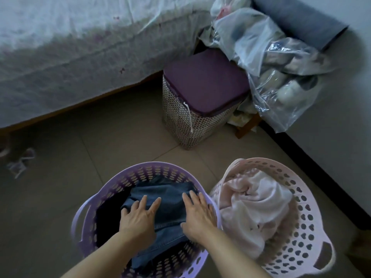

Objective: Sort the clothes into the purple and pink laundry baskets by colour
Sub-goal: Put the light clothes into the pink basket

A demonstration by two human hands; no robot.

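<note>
Both hands lie flat with fingers spread on the blue jeans [168,199] in the purple laundry basket [140,166]: the left hand [138,217] and right hand [198,213] grip nothing and are probably pressing the denim down to make room. Touching it on the right, the pink laundry basket [313,197] holds pale pink clothes [255,209]. Beyond stand a lidded woven hamper [200,97], plastic bags [271,63] and the bed [70,47].
</note>
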